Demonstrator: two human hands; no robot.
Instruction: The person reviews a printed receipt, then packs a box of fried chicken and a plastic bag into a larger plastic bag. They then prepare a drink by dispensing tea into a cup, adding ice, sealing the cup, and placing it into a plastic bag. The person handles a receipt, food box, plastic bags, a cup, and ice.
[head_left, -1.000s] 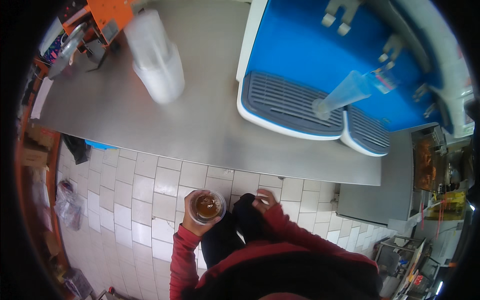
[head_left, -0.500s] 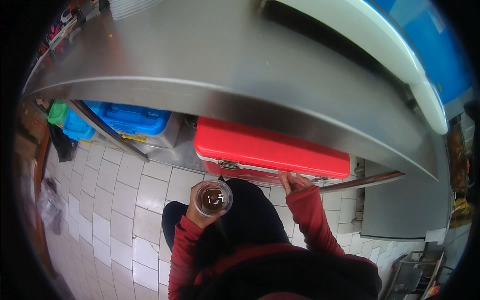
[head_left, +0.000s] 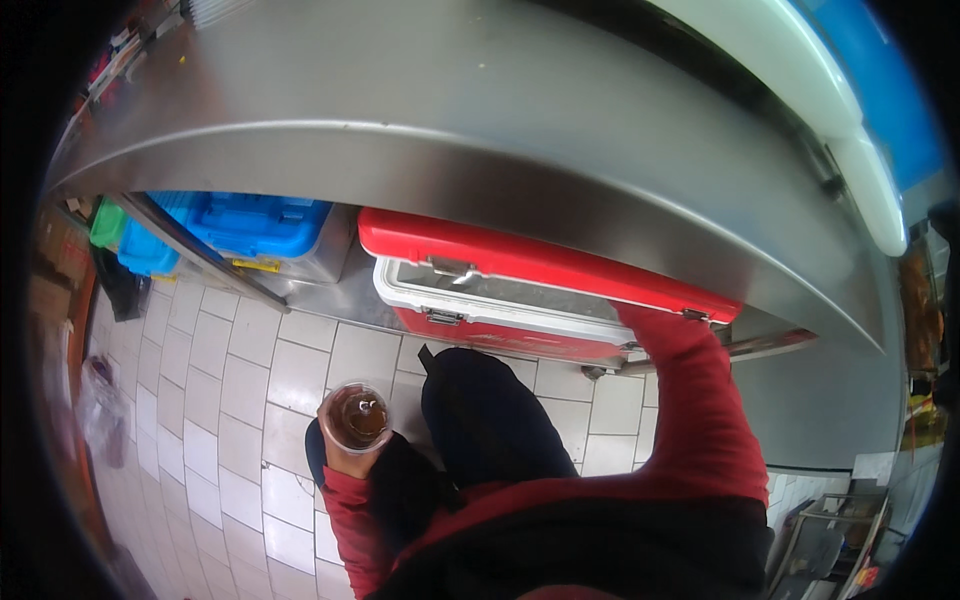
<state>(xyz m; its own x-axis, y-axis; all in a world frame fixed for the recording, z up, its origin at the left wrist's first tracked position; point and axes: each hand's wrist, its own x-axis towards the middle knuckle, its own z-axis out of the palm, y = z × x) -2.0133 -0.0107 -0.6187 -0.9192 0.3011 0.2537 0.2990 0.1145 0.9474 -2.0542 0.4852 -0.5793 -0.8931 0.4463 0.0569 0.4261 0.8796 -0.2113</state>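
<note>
My left hand (head_left: 347,460) is closed around a clear plastic cup (head_left: 359,420) of brown drink, held upright low in front of me by my knee. Before me, under the counter, stands a red cooler box (head_left: 520,338) with a white rim. Its red lid (head_left: 540,262) is partly raised, and a greyish inside shows through the gap. My right forearm, in a red sleeve (head_left: 690,375), reaches into that gap at the cooler's right part. The right hand itself is hidden under the lid, so its fingers and anything in them cannot be seen.
The steel counter (head_left: 400,85) overhangs the cooler, its front edge close above the lid. Left of the cooler are bins with blue lids (head_left: 260,222). A slanting metal leg (head_left: 215,255) stands there. White tiles (head_left: 300,375) cover the floor; a plastic bag (head_left: 100,410) lies far left.
The cooler's lid has gone from closed to partly raised. My right hand has moved from the cooler's front edge in under the lid. The cup in my left hand has shifted left and nearer me.
</note>
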